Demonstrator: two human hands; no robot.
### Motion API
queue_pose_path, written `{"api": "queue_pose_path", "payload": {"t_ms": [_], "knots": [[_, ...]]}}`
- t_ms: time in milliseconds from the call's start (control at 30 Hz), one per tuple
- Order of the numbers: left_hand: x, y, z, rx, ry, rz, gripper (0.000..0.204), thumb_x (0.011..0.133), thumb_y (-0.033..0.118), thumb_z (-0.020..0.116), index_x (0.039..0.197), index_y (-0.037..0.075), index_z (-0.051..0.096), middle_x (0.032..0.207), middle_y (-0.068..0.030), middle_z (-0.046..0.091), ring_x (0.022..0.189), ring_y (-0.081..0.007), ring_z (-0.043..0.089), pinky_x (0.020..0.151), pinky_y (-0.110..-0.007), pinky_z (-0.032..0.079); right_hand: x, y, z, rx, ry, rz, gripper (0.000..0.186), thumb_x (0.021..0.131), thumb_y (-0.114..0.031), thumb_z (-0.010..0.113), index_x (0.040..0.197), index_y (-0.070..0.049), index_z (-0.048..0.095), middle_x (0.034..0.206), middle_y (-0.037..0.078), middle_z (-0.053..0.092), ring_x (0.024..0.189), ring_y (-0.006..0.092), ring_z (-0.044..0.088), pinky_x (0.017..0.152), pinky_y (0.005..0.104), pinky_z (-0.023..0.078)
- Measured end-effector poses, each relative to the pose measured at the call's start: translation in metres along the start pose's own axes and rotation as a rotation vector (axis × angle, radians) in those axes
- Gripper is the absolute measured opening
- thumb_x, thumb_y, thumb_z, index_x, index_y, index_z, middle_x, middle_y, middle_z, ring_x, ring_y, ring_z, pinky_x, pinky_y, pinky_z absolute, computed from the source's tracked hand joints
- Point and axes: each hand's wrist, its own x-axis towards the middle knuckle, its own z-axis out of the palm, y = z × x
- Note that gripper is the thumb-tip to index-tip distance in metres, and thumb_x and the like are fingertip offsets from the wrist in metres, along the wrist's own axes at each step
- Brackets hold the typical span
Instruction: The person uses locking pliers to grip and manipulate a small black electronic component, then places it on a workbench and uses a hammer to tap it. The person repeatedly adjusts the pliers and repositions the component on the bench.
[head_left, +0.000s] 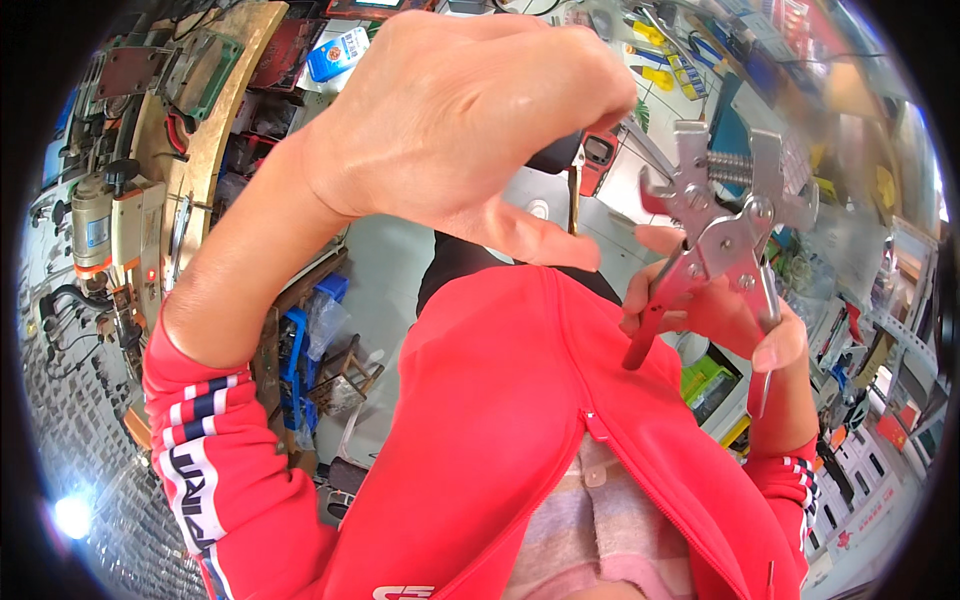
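My left hand [455,130] fills the upper middle, palm turned down, its fingers curled out of sight and its thumb stretched toward my red jacket [470,380]; what the fingers hold, if anything, is hidden. On the right, my right hand [700,310] grips silver metal spring-loaded pliers [727,240] by the handles, with the jaws and coil spring upward. A thin metal piece [648,150] shows between my left fingers and the pliers; I cannot tell what it belongs to. A red-and-black device [598,160] lies behind my left hand.
A wooden bench [230,85] with tools and a cylindrical power tool [93,230] runs along the left. Blue bins [293,365] sit low beside it. Yellow-handled tools [657,75] lie at the top right. A green bin [705,385] and cluttered shelving [880,420] are on the right.
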Motion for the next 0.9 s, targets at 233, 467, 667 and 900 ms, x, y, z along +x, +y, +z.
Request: {"api": "queue_pose_path", "payload": {"t_ms": [233, 467, 667, 900], "knots": [[0.025, 0.003, -0.023, -0.041, -0.046, 0.184, 0.035, 0.083, 0.039, 0.06, 0.097, 0.007, 0.064, 0.068, -0.0017, 0.054, 0.055, -0.0174, 0.054, 0.046, -0.029, 0.041, 0.011, -0.02, 0.007, -0.238, -0.147, 0.037, 0.104, 0.059, -0.041, 0.071, 0.137, 0.011, 0.026, 0.12, 0.022, 0.049, 0.106, 0.0283, 0.05, 0.088, 0.0375, 0.04], [0.042, 0.012, -0.014, -0.082, -0.074, 0.228, 0.036, 0.083, 0.039, 0.06, 0.098, 0.006, 0.064, 0.069, -0.0021, 0.055, 0.056, -0.0171, 0.054, 0.047, -0.029, 0.041, 0.013, -0.038, 0.002, -0.408, -0.226, 0.041, 0.084, 0.061, -0.042, 0.07, 0.123, 0.01, 0.046, 0.117, 0.018, 0.053, 0.103, 0.0239, 0.051, 0.087, 0.0331, 0.039], [0.046, 0.01, -0.009, -0.08, -0.06, 0.228, 0.036, 0.084, 0.039, 0.06, 0.098, 0.006, 0.064, 0.07, -0.0024, 0.055, 0.056, -0.0169, 0.054, 0.047, -0.029, 0.042, 0.006, -0.049, 0.001, -0.431, -0.173, 0.091, 0.081, 0.06, -0.04, 0.07, 0.122, 0.008, 0.048, 0.116, 0.017, 0.055, 0.101, 0.0225, 0.051, 0.089, 0.0318, 0.038], [0.039, 0.005, -0.01, -0.069, -0.042, 0.212, 0.037, 0.084, 0.038, 0.06, 0.099, 0.005, 0.064, 0.071, -0.0028, 0.055, 0.057, -0.0166, 0.054, 0.048, -0.028, 0.042, 0.004, -0.054, 0.002, -0.458, -0.129, 0.12, 0.081, 0.06, -0.04, 0.07, 0.123, 0.006, 0.047, 0.117, 0.015, 0.055, 0.102, 0.022, 0.051, 0.09, 0.0328, 0.038]]}}
